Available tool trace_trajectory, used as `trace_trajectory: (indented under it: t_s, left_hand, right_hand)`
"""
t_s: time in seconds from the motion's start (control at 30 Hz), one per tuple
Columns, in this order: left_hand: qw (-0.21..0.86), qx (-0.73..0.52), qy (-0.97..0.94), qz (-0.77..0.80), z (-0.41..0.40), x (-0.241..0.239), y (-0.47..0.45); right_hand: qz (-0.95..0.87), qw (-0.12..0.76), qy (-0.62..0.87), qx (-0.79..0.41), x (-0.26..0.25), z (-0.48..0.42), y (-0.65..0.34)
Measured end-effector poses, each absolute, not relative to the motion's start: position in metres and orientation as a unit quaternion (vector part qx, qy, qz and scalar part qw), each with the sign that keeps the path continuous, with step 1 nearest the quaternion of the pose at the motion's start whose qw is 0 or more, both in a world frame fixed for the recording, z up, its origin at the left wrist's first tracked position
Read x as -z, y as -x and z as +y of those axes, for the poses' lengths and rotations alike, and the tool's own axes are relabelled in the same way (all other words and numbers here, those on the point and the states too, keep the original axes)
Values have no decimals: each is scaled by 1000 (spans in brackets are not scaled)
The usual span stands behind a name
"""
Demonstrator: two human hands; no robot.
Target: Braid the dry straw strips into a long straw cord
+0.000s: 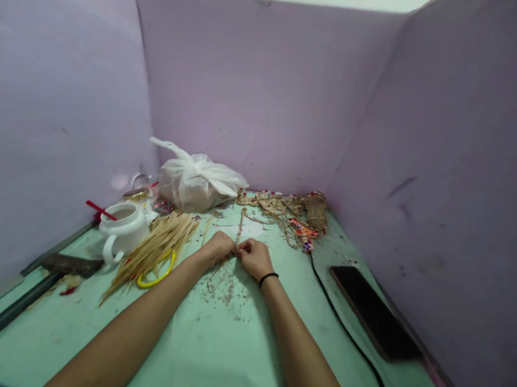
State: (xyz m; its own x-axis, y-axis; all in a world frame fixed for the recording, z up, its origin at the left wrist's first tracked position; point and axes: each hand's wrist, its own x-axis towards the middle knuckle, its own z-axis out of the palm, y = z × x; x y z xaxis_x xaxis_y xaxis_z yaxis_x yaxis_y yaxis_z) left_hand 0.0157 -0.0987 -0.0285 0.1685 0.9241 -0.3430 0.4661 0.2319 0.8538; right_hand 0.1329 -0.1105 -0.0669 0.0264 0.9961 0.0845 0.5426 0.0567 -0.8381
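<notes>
In the head view, pinching a thin cord [241, 224] just below frame centre, with left hand [221, 247] and right hand [255, 258] closed and almost touching. Running lengthwise up the frame from the grip, about equally near to both.

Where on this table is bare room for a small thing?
Mainly two patches: between the left forearm and right forearm, nearer than the crumbs; and between that forearm and the black cable. Crowded: left side, with hammer, white pot, straw; back, with white bag and cords.
</notes>
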Motion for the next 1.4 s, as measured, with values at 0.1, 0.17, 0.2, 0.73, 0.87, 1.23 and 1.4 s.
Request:
trace_trajectory:
  t_s: [0.1,0.17,0.2,0.73,0.87,1.23,1.4]
  left_hand:
    - [500,-220,-588,597,-100,27,-12]
    - [500,-218,-596,590,-98,28,-10]
    - [500,-217,-600,586,-97,28,-8]
    - [495,-198,-585,611,-97,25,-13]
    - [514,-201,-558,621,-94,25,-15]
    - [522,-240,-532,623,-96,30,-21]
    - [556,-252,-521,597,-94,33,-11]
  right_hand:
    - [-630,370,623,-279,65,-114,-128]
    - [-629,374,629,-261,65,-113,-127]
    - [-627,377,633,-253,65,-113,-126]
    - [-620,342,656,-260,61,-112,-127]
    - [-650,320,642,-251,56,-110,-133]
    - [-597,314,689,-266,47,-122,-133]
    - [-648,345,645,-213,47,-133,-120]
